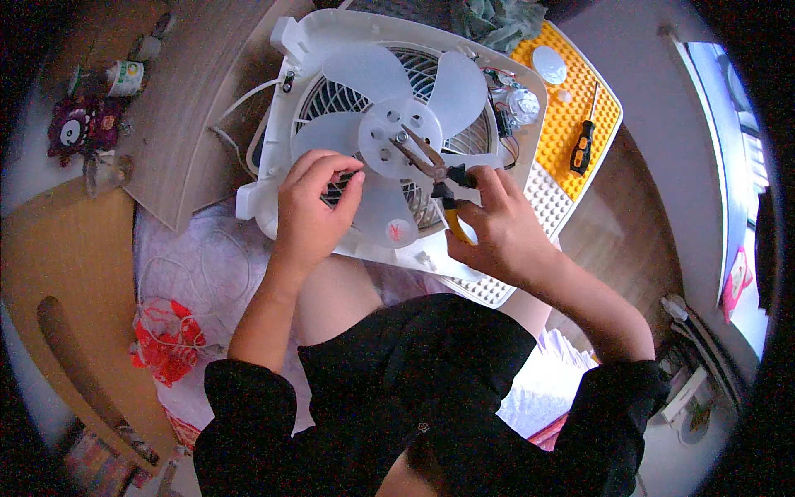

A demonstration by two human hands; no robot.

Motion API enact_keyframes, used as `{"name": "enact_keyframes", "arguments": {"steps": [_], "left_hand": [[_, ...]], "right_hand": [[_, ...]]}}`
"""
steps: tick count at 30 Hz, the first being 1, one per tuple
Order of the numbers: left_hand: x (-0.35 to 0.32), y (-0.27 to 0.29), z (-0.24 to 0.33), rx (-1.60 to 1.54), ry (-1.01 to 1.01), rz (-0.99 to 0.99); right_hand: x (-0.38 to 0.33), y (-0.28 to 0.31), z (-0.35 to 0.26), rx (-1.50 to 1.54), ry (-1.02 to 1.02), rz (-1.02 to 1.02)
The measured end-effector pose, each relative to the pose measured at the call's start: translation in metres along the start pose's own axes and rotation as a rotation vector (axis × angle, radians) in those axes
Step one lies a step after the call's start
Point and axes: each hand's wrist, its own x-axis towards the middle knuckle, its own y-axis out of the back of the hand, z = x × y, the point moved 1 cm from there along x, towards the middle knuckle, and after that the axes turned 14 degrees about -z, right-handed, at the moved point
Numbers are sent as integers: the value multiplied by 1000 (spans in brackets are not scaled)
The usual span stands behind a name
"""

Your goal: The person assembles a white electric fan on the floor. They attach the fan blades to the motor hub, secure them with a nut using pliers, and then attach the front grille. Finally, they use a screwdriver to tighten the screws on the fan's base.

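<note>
An opened white box fan (269, 186) lies in front of me, its pale translucent blades (368, 70) and round hub (377, 124) facing up. My right hand (509, 228) grips a pair of pliers (439, 171) by its black-and-yellow handles. The plier jaws are spread and reach over the hub, beside the small metal shaft end (402, 137) at its centre. Over the lower left blades, my left hand (315, 207) has thumb and forefinger pinched together. A small dark bit shows at those fingertips, too small to name. A round disc with a red mark (401, 232) lies on the lower blade.
Under the fan is a yellow-and-white studded board (556, 186). On it lie a black-and-orange screwdriver (584, 145) and a clear round cap (549, 65). Wires and a small motor (519, 106) sit in the fan's right corner. A red bag (170, 340) rests at left.
</note>
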Motion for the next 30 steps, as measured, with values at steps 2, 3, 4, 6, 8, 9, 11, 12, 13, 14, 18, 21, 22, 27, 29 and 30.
{"name": "enact_keyframes", "arguments": {"steps": [2,3,4,6,8,9,11,12,13,14,18,21,22,27,29,30], "left_hand": [[-1,0,0,69,-58,27],[0,1,1,66,-35,52],[1,4,3,64,-13,77],[4,10,8,80,-22,93],[11,15,12,110,-88,75],[11,16,13,124,-119,66],[8,4,20,74,-108,-9],[6,-3,19,154,-169,-10],[5,-8,20,235,-228,-10],[5,-12,22,211,-190,-40],[10,-22,10,228,-231,48],[14,-24,7,173,-236,51],[15,-23,6,151,-225,41],[21,-18,3,113,-194,33],[24,-17,-1,201,-187,13],[25,-16,-1,218,-173,2]], "right_hand": [[-1,-8,-5,6,-50,2],[-1,-12,-7,8,-76,4],[0,-14,-10,5,-97,-5],[-2,-21,-7,-20,-99,49],[-2,-18,-8,-37,-120,33],[-1,-15,-10,-43,-130,53],[-1,-10,-10,-97,-156,34],[-2,-6,-11,-97,-168,47],[-4,-1,-13,-97,-178,59],[-6,2,-13,-98,-196,72],[-6,3,-13,-255,-176,162],[-1,-3,-11,-316,-221,165],[-1,-8,-8,-315,-218,156],[-3,-12,3,-263,-143,161],[-4,-12,3,-152,-127,153],[-4,-12,3,-97,-119,149]]}}
